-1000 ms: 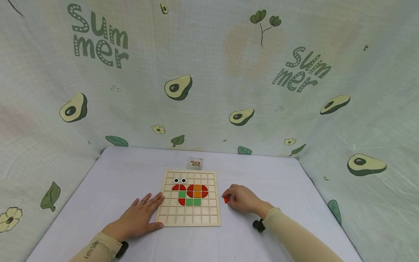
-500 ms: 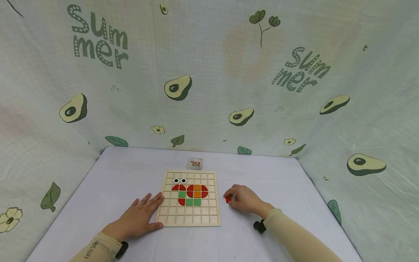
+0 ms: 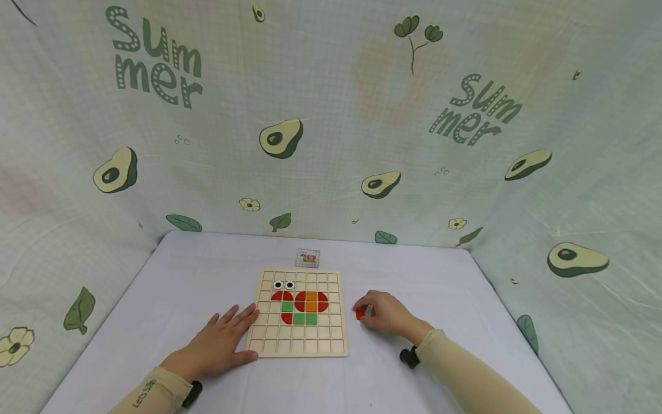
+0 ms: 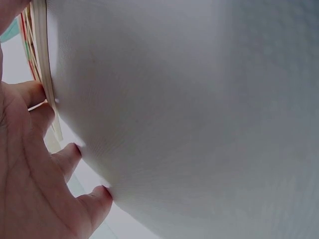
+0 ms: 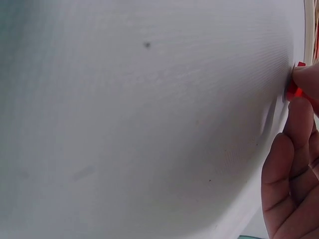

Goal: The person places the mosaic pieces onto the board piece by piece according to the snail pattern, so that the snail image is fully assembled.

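Note:
A wooden grid board (image 3: pixel 289 348) lies flat on the table, with red, green and orange tiles set in its middle cells. Two round eye pieces (image 3: pixel 284 285) sit near its top left. My left hand (image 3: pixel 217 339) rests with spread, straight fingers against the board's left edge; in the left wrist view its fingers (image 4: pixel 94 204) touch the cloth and the board's side. To the right of the board, my right hand (image 3: pixel 385 314) pinches a small red tile (image 3: pixel 360 314) between thumb and fingers, at the cloth. Fingers partly hide this tile (image 5: pixel 295 89) in the right wrist view.
Behind the board lies a small picture card (image 3: pixel 307 258) showing a coloured figure on a grid. A white cloth covers the table (image 3: pixel 207 259). Printed fabric (image 3: pixel 331 115) hangs around the back and sides.
My right hand has shifted very slightly to the right with the red tile held in its fingers. The left hand and the board stay where they were.

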A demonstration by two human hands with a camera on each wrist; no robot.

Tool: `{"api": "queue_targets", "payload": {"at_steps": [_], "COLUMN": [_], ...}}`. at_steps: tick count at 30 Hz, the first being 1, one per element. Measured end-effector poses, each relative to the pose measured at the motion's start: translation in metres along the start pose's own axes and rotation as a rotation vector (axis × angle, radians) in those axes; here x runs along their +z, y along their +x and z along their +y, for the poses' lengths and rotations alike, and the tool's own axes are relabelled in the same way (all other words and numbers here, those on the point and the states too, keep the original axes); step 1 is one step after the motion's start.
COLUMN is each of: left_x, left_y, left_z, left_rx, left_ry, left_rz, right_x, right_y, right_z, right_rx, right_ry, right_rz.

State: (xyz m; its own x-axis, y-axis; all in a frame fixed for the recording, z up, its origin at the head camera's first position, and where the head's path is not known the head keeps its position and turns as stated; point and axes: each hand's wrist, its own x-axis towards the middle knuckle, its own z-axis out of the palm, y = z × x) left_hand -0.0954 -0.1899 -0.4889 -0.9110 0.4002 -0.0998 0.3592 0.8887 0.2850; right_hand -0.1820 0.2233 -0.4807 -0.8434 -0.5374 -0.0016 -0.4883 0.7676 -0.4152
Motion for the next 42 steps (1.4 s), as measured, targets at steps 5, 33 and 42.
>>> {"api": "queue_targets", "payload": {"at_steps": [5, 33, 42], "left_x": [-0.001, -0.001, 0.001], "left_y": [-0.001, -0.001, 0.0], "left_z": [0.0, 0.003, 0.001], "left_rx": [0.006, 0.003, 0.0], "left_ry": [-0.004, -0.027, -0.019], "left_rz": [0.003, 0.005, 0.006], "right_x": [0.0, 0.021, 0.025], "right_y": [0.001, 0.04, 0.04], "right_z": [-0.003, -0.061, -0.072], "right_rx": [0.014, -0.06, -0.048], "right_ry": [-0.001, 0.039, -0.024], "right_rz": [0.004, -0.039, -0.04]}}
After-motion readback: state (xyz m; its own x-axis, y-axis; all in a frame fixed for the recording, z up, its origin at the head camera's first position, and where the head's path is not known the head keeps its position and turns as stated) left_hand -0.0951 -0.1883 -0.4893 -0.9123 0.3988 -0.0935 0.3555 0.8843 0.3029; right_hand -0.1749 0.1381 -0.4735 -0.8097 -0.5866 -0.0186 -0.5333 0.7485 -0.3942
